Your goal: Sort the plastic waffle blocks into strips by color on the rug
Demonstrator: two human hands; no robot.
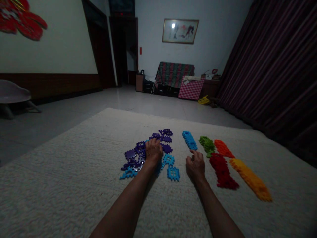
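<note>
My left hand [154, 151] reaches down into a loose heap of purple toothed-edge plastic pieces [131, 154], its fingers bent and pressed together. Whatever they pinch is hidden beneath them. Around its wrist lie loose light-blue toothed pieces, among them a window-shaped one [173, 174] and another [168, 159] just beyond it. My right hand [196, 164] is low over the mat at the near end of a row of light-blue pieces [189, 140]. Its fingertips are at the row's end, with thumb and forefinger apart and nothing visible between them.
Right of my right hand lie grouped green pieces [207, 145], orange pieces [223, 148], dark red pieces [224, 172] and yellow pieces [251, 178]. All rest on a cream quilted mat [74, 158] over the tiled floor. A low chair [15, 94] stands left; a curtain [272, 59] hangs right.
</note>
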